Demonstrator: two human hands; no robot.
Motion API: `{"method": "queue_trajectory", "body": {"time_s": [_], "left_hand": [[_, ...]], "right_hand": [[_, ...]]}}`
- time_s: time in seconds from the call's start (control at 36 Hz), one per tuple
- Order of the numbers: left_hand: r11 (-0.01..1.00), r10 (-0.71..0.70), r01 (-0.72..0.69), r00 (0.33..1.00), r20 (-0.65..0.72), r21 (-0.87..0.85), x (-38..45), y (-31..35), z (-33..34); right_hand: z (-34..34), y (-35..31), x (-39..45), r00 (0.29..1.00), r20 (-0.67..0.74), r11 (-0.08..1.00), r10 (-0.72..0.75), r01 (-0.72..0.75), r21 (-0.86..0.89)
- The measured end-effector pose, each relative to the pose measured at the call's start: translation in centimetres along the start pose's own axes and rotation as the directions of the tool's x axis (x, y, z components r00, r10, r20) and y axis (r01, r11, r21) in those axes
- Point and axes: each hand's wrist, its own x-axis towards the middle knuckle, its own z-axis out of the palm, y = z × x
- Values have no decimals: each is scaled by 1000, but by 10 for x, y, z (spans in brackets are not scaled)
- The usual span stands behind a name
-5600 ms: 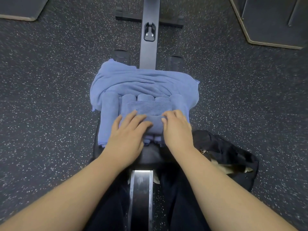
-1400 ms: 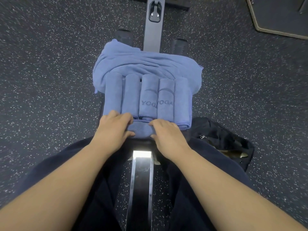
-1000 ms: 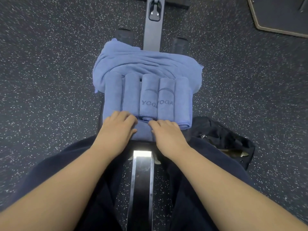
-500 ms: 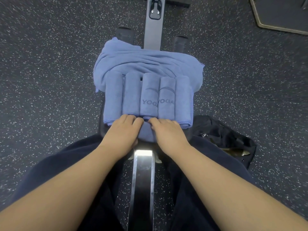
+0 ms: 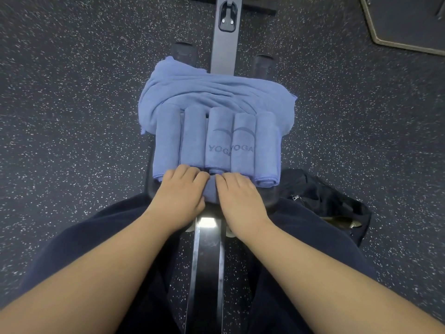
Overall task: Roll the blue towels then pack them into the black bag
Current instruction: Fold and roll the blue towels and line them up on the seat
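Both forearms enter from the bottom corners and converge toward centre, wrists straight, palms down. Left hand point(image 5: 179, 195) and right hand point(image 5: 237, 197) lie side by side, knuckles up, on a small roll point(image 5: 211, 189) of blue towel at the near edge of the seat point(image 5: 150, 189); index fingers almost meet at 12 o'clock of the hands. Fingers of both hands are bent over the roll and pressing on it; the fingertips are tucked out of sight, so whether the thumbs close underneath cannot be told. Most of the roll is hidden beneath the hands; only a strip shows between them. At 12 o'clock from the hands, five rolled towels point(image 5: 218, 141) lie side by side, touching, long axes running away from the person; two carry "YOGA" lettering, partly overlapped. Beyond them a loose towel point(image 5: 216, 92) lies crumpled, draping over the seat's far side. The black bag point(image 5: 325, 196) sits on the floor at 3 o'clock from the right hand, just beside the seat, its mouth open; contents too dark to make out, apart from a pale patch inside. A metal rail point(image 5: 207, 261) runs from 6 o'clock up under the seat and continues at 12 o'clock beyond the towels. Dark trousers point(image 5: 96, 237) flank the rail. Speckled floor point(image 5: 72, 104) surrounds; a mat point(image 5: 409, 20) corner is cut off at 1 o'clock.
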Motion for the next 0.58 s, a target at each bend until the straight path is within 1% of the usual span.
{"method": "queue_trajectory", "body": {"time_s": [0.08, 0.14, 0.22, 0.28, 0.39, 0.44, 0.53, 0.58], "left_hand": [[1000, 8, -8, 1000, 0, -12, -2, 3, -4], [1000, 16, -16, 1000, 8, -12, -5, 6, -5], [1000, 11, -10, 999, 44, -19, -9, 9, -3], [1000, 10, -10, 997, 74, 0, -13, 13, 0], [999, 0, -6, 990, 141, 42, -17, 16, 5], [998, 11, -20, 991, 132, 66, -17, 14, 7], [997, 3, -19, 981, 196, 79, -15, 12, 7], [996, 2, -20, 979, 202, 85, -15, 10, 9]], "right_hand": [[0, -1, 2, 1000, 8, 999, 10, -9, -32], [0, -1, 3, 1000, 23, 1000, 12, -11, -27], [0, 1, 3, 1000, 6, 1000, 8, -8, -16], [0, 3, 3, 1000, -11, 999, 9, -9, -33], [-1, 1, 1, 1000, -17, 1000, 13, -13, -6], [-1, -1, -1, 999, -41, 1000, 8, -8, 3], [2, -5, -7, 1000, -9, 999, 30, -31, -44], [8, -6, -13, 997, 42, 996, 57, -54, -74]]}}
